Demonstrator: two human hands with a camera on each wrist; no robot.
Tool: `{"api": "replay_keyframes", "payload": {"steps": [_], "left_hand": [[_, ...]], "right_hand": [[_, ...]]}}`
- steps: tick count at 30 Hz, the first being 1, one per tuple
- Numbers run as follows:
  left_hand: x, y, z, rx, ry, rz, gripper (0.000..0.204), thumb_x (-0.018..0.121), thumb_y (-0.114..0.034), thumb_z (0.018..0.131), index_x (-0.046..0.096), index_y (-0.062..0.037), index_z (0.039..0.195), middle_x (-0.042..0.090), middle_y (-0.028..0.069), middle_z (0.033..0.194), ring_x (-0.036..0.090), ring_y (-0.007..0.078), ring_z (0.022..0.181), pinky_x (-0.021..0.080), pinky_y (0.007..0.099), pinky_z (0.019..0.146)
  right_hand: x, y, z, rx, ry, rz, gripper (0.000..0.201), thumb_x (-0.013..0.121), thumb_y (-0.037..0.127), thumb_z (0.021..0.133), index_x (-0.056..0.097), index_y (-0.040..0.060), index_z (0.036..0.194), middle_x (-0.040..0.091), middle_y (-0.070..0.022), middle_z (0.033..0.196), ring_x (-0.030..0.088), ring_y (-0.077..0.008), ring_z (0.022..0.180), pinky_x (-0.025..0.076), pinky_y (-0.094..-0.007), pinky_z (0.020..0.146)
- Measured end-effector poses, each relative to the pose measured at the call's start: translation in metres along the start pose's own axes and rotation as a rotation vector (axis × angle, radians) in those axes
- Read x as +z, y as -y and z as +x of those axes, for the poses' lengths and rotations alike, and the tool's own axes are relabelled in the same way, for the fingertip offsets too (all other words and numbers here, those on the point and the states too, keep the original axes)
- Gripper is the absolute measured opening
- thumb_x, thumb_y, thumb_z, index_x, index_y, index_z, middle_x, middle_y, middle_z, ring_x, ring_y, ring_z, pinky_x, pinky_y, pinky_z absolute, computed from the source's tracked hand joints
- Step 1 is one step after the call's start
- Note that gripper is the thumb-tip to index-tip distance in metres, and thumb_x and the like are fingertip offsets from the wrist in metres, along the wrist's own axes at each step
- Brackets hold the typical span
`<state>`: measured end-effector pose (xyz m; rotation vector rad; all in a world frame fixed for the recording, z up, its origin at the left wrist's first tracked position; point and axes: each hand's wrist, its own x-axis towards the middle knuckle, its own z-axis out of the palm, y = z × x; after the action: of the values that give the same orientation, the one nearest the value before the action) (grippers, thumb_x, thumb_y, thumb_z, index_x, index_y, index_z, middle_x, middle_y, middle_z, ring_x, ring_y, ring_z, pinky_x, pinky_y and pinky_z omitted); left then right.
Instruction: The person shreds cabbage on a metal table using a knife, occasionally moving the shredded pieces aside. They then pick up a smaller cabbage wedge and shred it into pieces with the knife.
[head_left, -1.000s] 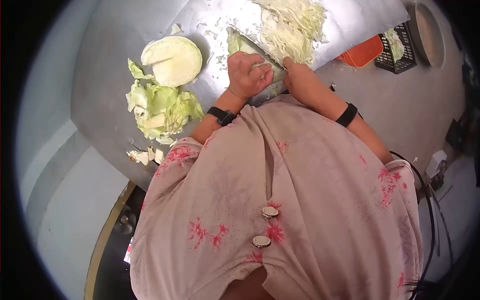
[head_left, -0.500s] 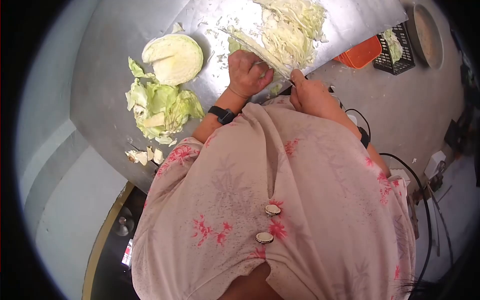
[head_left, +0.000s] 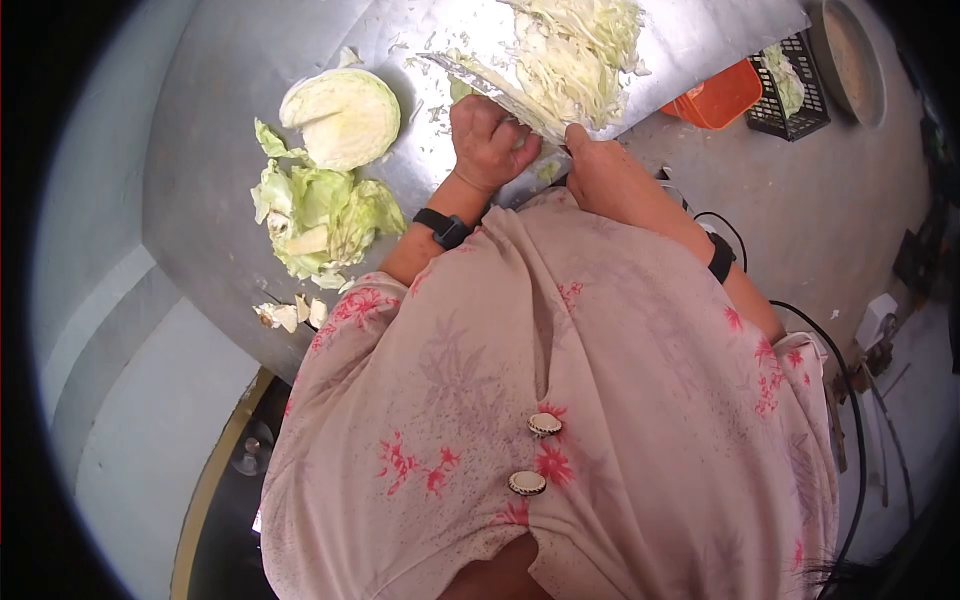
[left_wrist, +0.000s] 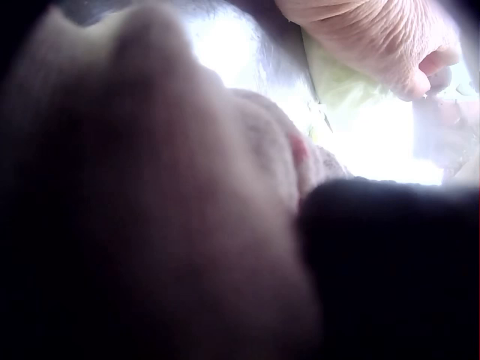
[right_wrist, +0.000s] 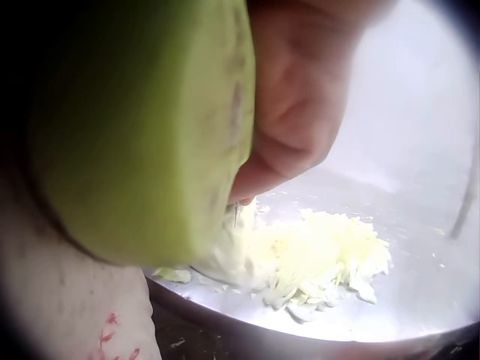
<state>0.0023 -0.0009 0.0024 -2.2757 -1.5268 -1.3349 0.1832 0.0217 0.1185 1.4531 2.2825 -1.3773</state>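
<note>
In the head view my left hand holds down a pale green cabbage piece, mostly hidden under its bent fingers. My right hand grips the handle of a long knife. The blade slants up and left, right beside the left fingers, with shreds along it. A heap of shredded cabbage lies just beyond the blade on a shiny metal sheet. In the right wrist view a blurred green rounded form fills the left side, in front of a hand and the shreds.
A cut cabbage half lies to the left, with loose outer leaves and stem chunks nearer me. An orange container, a black basket with leaves inside and a round metal pan stand at the right.
The right hand and knife shifted down and right, then slightly back up and left. Shreds now show along the blade. The left hand stays almost in place.
</note>
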Motion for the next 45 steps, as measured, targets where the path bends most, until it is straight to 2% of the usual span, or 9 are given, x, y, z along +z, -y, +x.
{"api": "replay_keyframes", "payload": {"steps": [2,5,6,9,11,14,17,45], "left_hand": [[0.000,0.001,-0.001,-0.001,0.011,-0.014,0.027,0.077,-0.016,0.059,0.058,-0.0166,0.078,0.054,0.0023,0.092,0.052,0.0246,0.083,0.042,0.0391,0.075],[0.000,0.002,-0.001,0.011,0.034,-0.074,0.023,0.076,-0.017,0.065,0.061,-0.0164,0.082,0.056,0.0033,0.093,0.050,0.0272,0.088,0.042,0.0393,0.077],[0.000,0.003,-0.002,-0.014,0.046,-0.086,0.021,0.076,-0.015,0.066,0.061,-0.0175,0.082,0.057,0.0013,0.092,0.050,0.0254,0.088,0.043,0.0380,0.077],[0.001,0.002,0.000,0.016,0.022,-0.056,0.021,0.075,-0.014,0.066,0.061,-0.0171,0.082,0.057,0.0010,0.092,0.050,0.0250,0.088,0.043,0.0376,0.077],[0.002,0.004,-0.001,0.021,0.015,-0.046,0.023,0.076,-0.016,0.064,0.061,-0.0168,0.081,0.056,0.0021,0.093,0.051,0.0253,0.086,0.042,0.0378,0.076],[-0.002,0.001,0.003,-0.002,0.007,-0.039,0.026,0.077,-0.017,0.060,0.061,-0.0173,0.080,0.055,0.0014,0.092,0.052,0.0245,0.081,0.042,0.0380,0.075],[0.000,0.000,0.002,-0.017,-0.007,-0.032,0.027,0.078,-0.017,0.060,0.060,-0.0162,0.080,0.054,0.0021,0.091,0.053,0.0252,0.081,0.042,0.0385,0.075],[0.002,0.003,0.002,-0.001,-0.031,-0.031,0.027,0.077,-0.015,0.054,0.056,-0.0154,0.070,0.051,0.0030,0.084,0.053,0.0265,0.078,0.041,0.0385,0.072]], "right_hand": [[0.000,0.000,0.008,-0.054,-0.015,-0.011,0.017,0.053,0.003,0.082,0.045,-0.0053,0.094,0.063,-0.0319,0.080,0.064,-0.0479,0.079,0.050,-0.0535,0.071],[0.020,-0.032,0.010,-0.003,-0.024,-0.045,0.017,0.054,0.002,0.081,0.046,-0.0054,0.094,0.063,-0.0310,0.077,0.064,-0.0476,0.078,0.051,-0.0527,0.071],[0.012,-0.032,0.012,-0.006,-0.023,-0.051,0.017,0.054,0.003,0.081,0.046,-0.0050,0.094,0.063,-0.0309,0.077,0.064,-0.0474,0.077,0.051,-0.0526,0.070],[-0.006,-0.015,-0.013,0.053,-0.002,-0.020,0.017,0.054,0.003,0.082,0.046,-0.0043,0.095,0.063,-0.0308,0.076,0.064,-0.0468,0.077,0.051,-0.0524,0.069],[-0.015,0.002,-0.012,0.078,-0.013,0.008,0.017,0.053,0.004,0.083,0.046,-0.0040,0.096,0.063,-0.0307,0.075,0.065,-0.0465,0.077,0.051,-0.0525,0.068],[-0.013,0.010,-0.008,0.117,0.064,-0.021,0.018,0.051,0.005,0.083,0.046,-0.0045,0.097,0.063,-0.0309,0.075,0.064,-0.0467,0.077,0.051,-0.0531,0.069],[-0.011,0.006,-0.010,0.138,0.048,0.021,0.020,0.050,0.003,0.085,0.046,-0.0017,0.103,0.060,-0.0323,0.073,0.060,-0.0495,0.074,0.046,-0.0537,0.067],[-0.007,0.007,-0.003,0.097,0.077,-0.010,0.016,0.049,0.003,0.083,0.045,-0.0031,0.097,0.063,-0.0329,0.079,0.064,-0.0486,0.079,0.050,-0.0547,0.071]]}}
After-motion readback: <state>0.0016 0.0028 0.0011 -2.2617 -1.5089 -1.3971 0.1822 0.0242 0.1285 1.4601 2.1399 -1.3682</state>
